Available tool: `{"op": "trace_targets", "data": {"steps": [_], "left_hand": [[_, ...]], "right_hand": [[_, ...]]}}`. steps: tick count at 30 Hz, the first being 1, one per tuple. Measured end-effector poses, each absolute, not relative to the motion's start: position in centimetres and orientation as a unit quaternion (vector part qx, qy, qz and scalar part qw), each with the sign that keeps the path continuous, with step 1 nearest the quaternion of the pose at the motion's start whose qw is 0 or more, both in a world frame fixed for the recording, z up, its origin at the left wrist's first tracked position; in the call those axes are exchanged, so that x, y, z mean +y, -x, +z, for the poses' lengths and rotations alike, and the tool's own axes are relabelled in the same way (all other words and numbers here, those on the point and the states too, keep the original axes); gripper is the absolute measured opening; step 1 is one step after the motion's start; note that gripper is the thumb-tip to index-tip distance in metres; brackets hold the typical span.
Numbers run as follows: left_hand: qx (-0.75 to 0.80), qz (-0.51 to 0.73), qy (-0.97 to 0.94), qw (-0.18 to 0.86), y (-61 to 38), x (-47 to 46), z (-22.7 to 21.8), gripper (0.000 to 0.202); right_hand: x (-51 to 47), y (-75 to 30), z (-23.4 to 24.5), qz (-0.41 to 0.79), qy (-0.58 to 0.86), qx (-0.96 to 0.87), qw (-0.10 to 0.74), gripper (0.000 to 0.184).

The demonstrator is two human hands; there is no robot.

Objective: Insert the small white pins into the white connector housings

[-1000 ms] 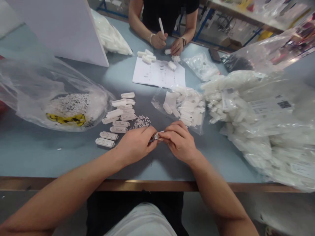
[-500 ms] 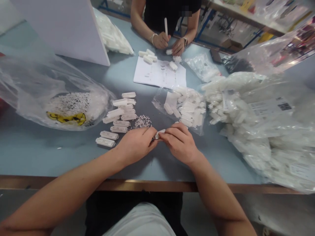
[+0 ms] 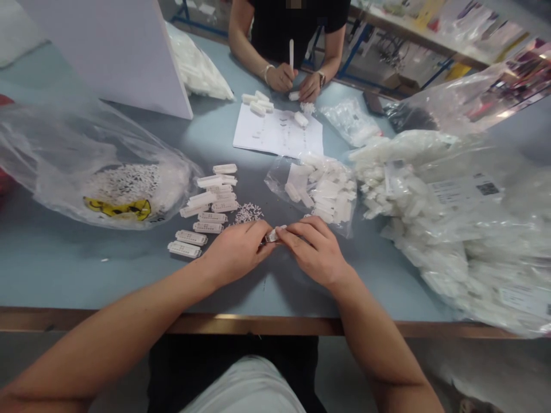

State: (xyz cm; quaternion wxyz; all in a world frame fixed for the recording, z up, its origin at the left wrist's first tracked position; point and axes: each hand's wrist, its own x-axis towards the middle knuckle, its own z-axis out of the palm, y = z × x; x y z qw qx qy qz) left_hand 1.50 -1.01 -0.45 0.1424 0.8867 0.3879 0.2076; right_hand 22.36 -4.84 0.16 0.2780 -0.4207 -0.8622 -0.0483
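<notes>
Between my two hands is a small white plastic housing, partly covered by fingers. My left hand is closed round its left end. The fingers of my right hand pinch it from the right. Just beyond my left hand lies a loose heap of tiny white plastic pieces. Several long white slotted housings lie in a rough column to the left of that heap. An open clear bag of white plastic parts rests beyond my right hand.
A large clear bag of tiny pieces lies at left, and big bags of white parts fill the right. Across the table, a co-worker's hands hold a white stick and a white part near a printed sheet. A white panel stands upper left.
The white housing in my fingers has tilted and shifted slightly left. The co-worker's hands have lowered a little. The view has moved slightly.
</notes>
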Motion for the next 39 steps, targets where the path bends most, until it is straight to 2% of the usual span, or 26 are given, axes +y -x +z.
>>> {"op": "trace_targets", "data": {"steps": [7,11,15,18,23,31,39], "left_hand": [[0.375,0.225,-0.894,0.095,-1.3,-1.0,-1.0,0.025],[0.352,0.233,-0.904,0.069,-1.4,-1.0,-1.0,0.025],[0.328,0.252,-0.909,0.053,-1.4,-1.0,-0.8,0.021],[0.300,0.282,-0.911,0.019,-1.5,-1.0,-0.6,0.019],[0.269,0.280,-0.921,-0.015,-1.4,-1.1,-0.3,0.016],[0.294,0.283,-0.912,0.041,-1.6,-1.2,-0.4,0.018],[0.283,0.297,-0.911,0.045,-1.6,-1.4,-0.6,0.017]], "right_hand": [[-4.5,-21.8,1.3,0.057,0.474,-0.801,0.362,0.019],[-4.2,-21.8,1.6,0.198,0.538,-0.743,0.346,0.021],[-4.0,-21.7,1.1,0.367,0.548,-0.673,0.336,0.025],[-4.0,-21.3,0.9,0.445,0.557,-0.618,0.332,0.027],[-4.1,-20.9,1.0,0.467,0.569,-0.591,0.329,0.029],[-3.9,-21.5,1.1,0.569,0.531,-0.518,0.354,0.032],[-3.9,-21.3,1.4,0.540,0.541,-0.538,0.354,0.030]]}}
